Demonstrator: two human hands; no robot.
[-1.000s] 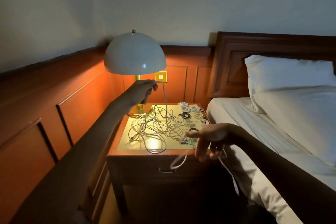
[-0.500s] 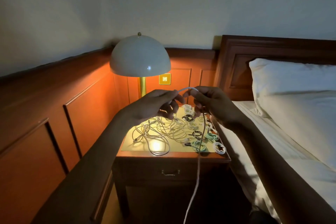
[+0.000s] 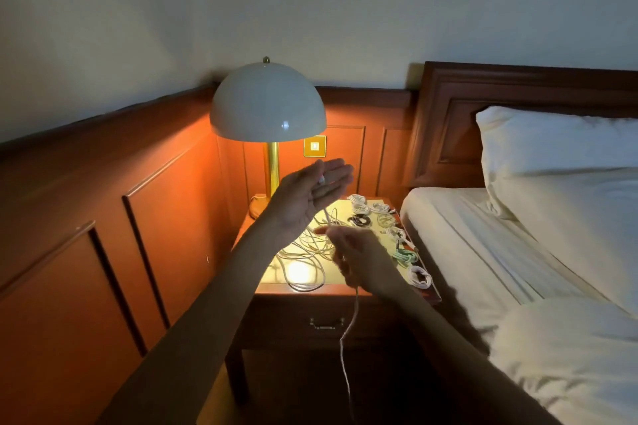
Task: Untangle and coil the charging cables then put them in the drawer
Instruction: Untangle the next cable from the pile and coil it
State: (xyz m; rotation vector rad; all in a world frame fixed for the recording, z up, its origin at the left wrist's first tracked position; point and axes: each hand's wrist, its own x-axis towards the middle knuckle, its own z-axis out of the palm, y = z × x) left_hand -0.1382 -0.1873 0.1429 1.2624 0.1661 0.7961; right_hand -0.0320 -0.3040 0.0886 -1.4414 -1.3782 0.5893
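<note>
Left hand (image 3: 310, 193): raised above the tabletop (image 3: 297, 295), palm up, fingers straight; the plug end of a white cable (image 3: 341, 348) lies on it.
Right hand (image 3: 359, 259): lower, blurred, curled round this cable, which hangs before the closed drawer (image 3: 283, 321).
Tangle (image 3: 303, 252): loose white cables, tabletop middle.
Coils (image 3: 379, 208): white, black and green, along the right edge.
Lamp (image 3: 267, 103): lit, back left corner.

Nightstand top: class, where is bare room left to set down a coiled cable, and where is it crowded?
Bare: the front-left corner, between the tangle and the wooden edge, and a small patch between the right hand and the green coil. Crowded: the middle tangle and the coils along the bed side.
</note>
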